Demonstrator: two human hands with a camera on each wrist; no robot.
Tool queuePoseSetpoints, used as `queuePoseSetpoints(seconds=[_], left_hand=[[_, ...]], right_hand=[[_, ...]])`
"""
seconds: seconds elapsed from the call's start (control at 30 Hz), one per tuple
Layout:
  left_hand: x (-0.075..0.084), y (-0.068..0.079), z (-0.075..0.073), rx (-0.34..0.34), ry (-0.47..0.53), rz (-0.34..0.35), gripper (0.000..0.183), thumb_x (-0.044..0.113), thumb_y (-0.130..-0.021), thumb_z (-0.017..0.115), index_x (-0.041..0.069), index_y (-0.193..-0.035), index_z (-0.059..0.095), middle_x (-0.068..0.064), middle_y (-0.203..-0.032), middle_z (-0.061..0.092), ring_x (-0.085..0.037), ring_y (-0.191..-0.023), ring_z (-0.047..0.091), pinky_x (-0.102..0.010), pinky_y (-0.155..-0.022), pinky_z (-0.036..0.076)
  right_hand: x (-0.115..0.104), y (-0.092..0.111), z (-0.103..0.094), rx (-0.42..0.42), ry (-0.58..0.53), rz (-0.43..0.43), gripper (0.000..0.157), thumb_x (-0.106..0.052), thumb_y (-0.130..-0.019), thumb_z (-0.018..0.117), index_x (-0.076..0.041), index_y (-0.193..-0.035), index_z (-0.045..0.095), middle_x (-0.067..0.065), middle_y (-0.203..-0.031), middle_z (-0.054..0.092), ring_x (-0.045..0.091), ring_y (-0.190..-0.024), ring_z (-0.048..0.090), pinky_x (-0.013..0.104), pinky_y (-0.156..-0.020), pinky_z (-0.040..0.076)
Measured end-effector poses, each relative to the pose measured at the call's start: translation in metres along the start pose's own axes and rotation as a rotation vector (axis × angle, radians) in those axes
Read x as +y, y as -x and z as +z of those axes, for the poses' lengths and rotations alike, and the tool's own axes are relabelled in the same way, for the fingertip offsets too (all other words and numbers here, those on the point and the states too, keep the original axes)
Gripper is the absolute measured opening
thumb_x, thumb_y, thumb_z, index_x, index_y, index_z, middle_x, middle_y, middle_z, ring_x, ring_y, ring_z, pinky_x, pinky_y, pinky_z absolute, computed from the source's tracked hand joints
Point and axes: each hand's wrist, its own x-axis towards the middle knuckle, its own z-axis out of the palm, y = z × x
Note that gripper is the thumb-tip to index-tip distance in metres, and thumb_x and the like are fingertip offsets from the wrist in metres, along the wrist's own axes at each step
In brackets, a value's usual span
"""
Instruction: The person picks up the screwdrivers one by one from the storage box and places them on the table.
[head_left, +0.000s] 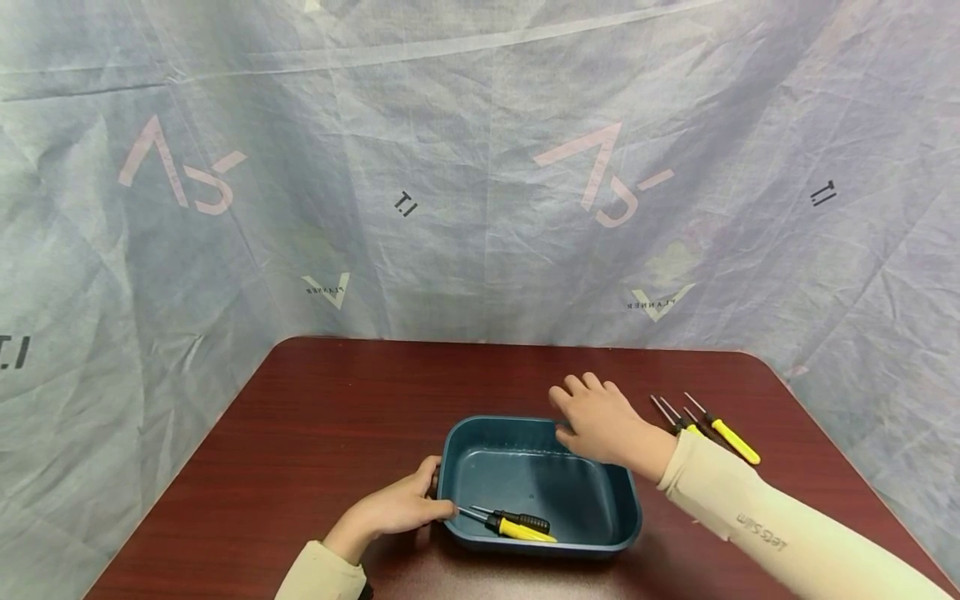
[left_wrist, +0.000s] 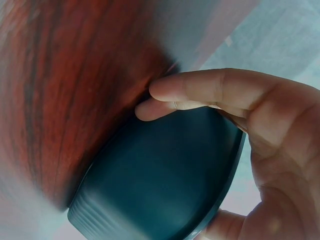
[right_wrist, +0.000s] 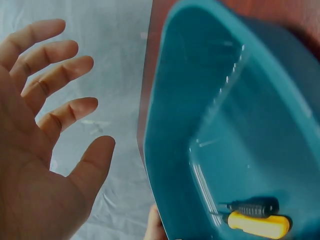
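A dark teal plastic tub [head_left: 540,483] stands near the front of the table. My left hand [head_left: 401,504] grips its left wall, thumb over the rim and fingers along the outside; the left wrist view shows the fingertips [left_wrist: 167,90] low against the outer wall. Inside the tub's near left part lie a yellow-handled screwdriver [head_left: 525,531] and a black-handled screwdriver [head_left: 531,522], side by side. Over the tub's far right corner hovers my right hand [head_left: 600,421], fingers spread and loosely bent, holding nothing. In the right wrist view that hand [right_wrist: 55,120] is apart from the tub.
Several more screwdrivers lie on the table to the right, one with a yellow handle [head_left: 735,442] in full view and others partly hidden by my right sleeve [head_left: 750,508]. The dark red wooden table [head_left: 322,417] ends at a hanging grey sheet [head_left: 465,250].
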Motion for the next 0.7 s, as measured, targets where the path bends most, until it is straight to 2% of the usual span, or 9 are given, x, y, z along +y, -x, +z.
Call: queuePoseSetpoints(seconds=[0.3, 0.7], left_hand=[[-0.001, 0.0, 0.0, 0.007, -0.023, 0.008, 0.064, 0.016, -0.076, 0.062, -0.005, -0.126, 0.028, -0.013, -0.102, 0.057, -0.016, -0.083, 0.054, -0.029, -0.066, 0.042], [-0.002, 0.0, 0.001, 0.001, -0.008, 0.0, 0.063, 0.015, -0.077, 0.061, -0.006, -0.127, 0.027, -0.013, -0.104, 0.056, -0.017, -0.084, 0.054, -0.03, -0.066, 0.042]], right_hand=[[-0.018, -0.005, 0.002, -0.036, -0.022, -0.074, 0.025, -0.032, -0.08, 0.064, -0.016, -0.098, 0.055, 0.001, -0.086, 0.047, 0.018, -0.073, 0.038, 0.031, -0.057, 0.029], [-0.038, -0.009, 0.008, -0.152, -0.11, -0.124, 0.02, -0.031, -0.082, 0.062, -0.019, -0.092, 0.05, -0.004, -0.083, 0.043, 0.014, -0.071, 0.035, 0.028, -0.057, 0.03]])
